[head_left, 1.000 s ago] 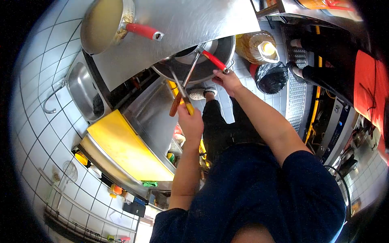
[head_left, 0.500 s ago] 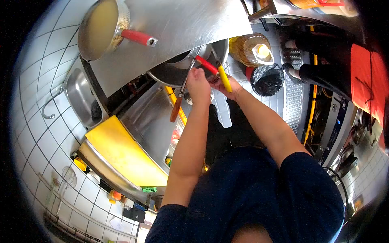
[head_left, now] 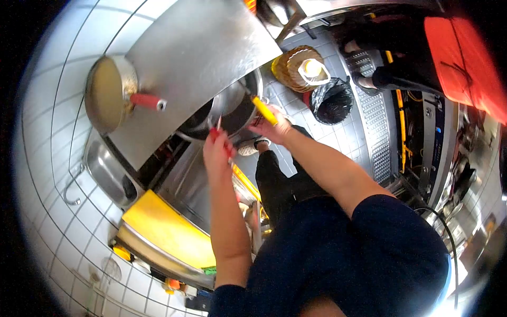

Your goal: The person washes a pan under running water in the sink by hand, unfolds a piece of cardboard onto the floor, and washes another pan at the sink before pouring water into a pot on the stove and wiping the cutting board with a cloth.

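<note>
The left hand's [head_left: 216, 157] fingers are clamped on a blurred red handle [head_left: 213, 134], its long axis slanting upper left to lower right, beside the basin [head_left: 259, 87]. A yellow handle [head_left: 264, 110] slants likewise, upper end over the basin, lower end at the right hand [head_left: 275, 130]; whether those fingers grip it, I cannot tell.
</note>
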The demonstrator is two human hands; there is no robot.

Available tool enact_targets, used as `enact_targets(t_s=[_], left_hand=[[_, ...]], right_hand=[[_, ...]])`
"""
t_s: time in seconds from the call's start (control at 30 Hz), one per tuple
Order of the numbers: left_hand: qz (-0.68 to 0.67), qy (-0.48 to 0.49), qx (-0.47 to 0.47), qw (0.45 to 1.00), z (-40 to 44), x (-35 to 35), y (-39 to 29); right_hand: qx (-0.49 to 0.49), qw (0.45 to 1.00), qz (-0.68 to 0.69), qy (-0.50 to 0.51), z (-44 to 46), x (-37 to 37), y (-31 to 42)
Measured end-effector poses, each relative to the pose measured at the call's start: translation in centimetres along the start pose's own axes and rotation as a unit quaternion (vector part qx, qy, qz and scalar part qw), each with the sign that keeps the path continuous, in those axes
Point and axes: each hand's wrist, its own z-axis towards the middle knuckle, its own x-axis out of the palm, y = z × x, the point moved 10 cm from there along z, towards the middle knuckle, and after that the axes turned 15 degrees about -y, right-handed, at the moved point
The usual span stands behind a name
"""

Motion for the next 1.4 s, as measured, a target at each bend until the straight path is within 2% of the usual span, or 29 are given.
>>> enact_targets(t_s=[0.13,0.2,0.23,0.37,0.5,0.53,0.57,0.63,0.7,0.8,0.93,0.97,1.07,1.1,1.17,1.27,1.3,1.37,1.4], left_hand=[[0.179,0.03,0.055,0.982,-4.0,-4.5,-0.4],[0.189,0.008,0.013,0.982,-6.4,-5.7,-0.9],[0.154,0.003,-0.008,0.988,-8.5,-5.9,-1.8],[0.167,0.017,-0.043,0.985,-9.6,-9.3,-0.1],[0.183,0.047,-0.034,0.981,-12.1,-11.5,0.3],[0.19,0.062,-0.031,0.979,-13.0,-11.6,0.0],[0.183,0.069,-0.062,0.979,-14.4,-12.0,0.0],[0.145,0.077,-0.058,0.985,-15.9,-12.1,-0.5],[0.132,0.048,-0.049,0.989,-16.9,-13.1,-0.5],[0.132,0.044,-0.04,0.99,-17.9,-14.9,-0.6],[0.12,0.012,-0.049,0.992,-19.8,-16.8,-0.9],[0.101,0.013,-0.054,0.993,-19.9,-17.1,-0.6],[0.078,0.007,-0.067,0.995,-20.0,-17.5,0.0],[0.079,0.014,-0.063,0.995,-20.0,-17.3,0.0],[0.073,0.023,-0.067,0.995,-19.8,-17.2,0.4],[0.09,0.029,-0.061,0.994,-20.1,-17.0,0.2],[0.1,0.028,-0.057,0.993,-20.4,-17.1,0.1],[0.081,0.047,-0.057,0.994,-20.7,-17.5,0.4],[0.072,0.057,-0.057,0.994,-20.8,-17.4,0.5]], right_hand=[[-0.011,0.999,0.03,-0.014,1.5,1.4,0.1],[-0.037,0.998,0.041,-0.029,1.6,2.8,1.2],[-0.051,0.997,0.049,-0.041,2.7,2.8,1.7],[-0.018,0.998,0.045,0.031,4.9,4.1,2.3],[-0.052,0.997,0.062,0.009,5.2,4.8,2.1],[-0.074,0.996,0.04,-0.03,4.1,4.8,2.2],[-0.067,0.996,0.042,-0.033,3.4,5.7,2.3],[-0.051,0.996,0.056,-0.045,4.2,5.4,0.7],[-0.028,0.995,0.086,-0.047,4.9,6.0,-0.4],[-0.05,0.994,0.092,-0.027,4.7,8.5,0.5],[-0.05,0.988,0.11,-0.097,8.1,6.1,0.7],[-0.058,0.991,0.116,-0.02,8.0,7.0,0.8],[-0.01,0.983,0.179,0.039,5.7,7.2,0.5],[-0.032,0.988,0.149,-0.002,6.0,6.2,0.7],[-0.056,0.991,0.0,-0.121,7.6,2.2,1.8],[-0.138,0.939,-0.141,-0.282,9.5,-5.2,8.3],[-0.248,0.883,-0.276,-0.287,11.5,-7.9,12.9],[-0.424,0.798,-0.309,-0.295,10.7,-7.0,19.7],[-0.494,0.787,-0.214,-0.3,7.2,-5.0,22.6]])
